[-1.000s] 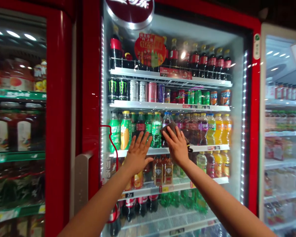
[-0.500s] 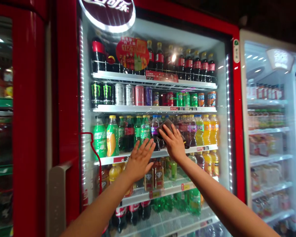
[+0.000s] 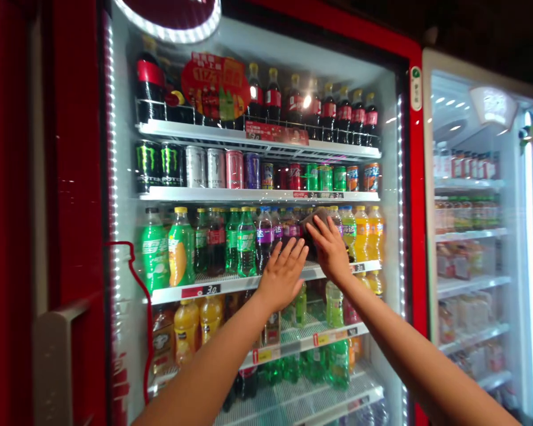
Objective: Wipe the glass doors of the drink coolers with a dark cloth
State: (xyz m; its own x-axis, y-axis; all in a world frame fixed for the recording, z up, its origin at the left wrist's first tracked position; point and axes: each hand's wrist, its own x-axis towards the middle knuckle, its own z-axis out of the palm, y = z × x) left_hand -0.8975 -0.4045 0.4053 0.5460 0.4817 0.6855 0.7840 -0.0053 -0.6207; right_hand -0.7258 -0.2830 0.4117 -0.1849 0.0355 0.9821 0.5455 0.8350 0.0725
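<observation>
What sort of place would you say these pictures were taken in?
Probably a shop's drinks section: a red-framed glass-door cooler holds rows of bottles and cans, price labels run along its shelf edges, and a second lit cooler stands beside it.

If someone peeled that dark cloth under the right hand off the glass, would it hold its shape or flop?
The dark cloth would probably flop: it looks thin and lies flat beneath the right hand. It's likely light, since spread fingers seem enough to keep it up. Pushed sideways, it might slide easily, as the glass door looks smooth and shiny.
</observation>
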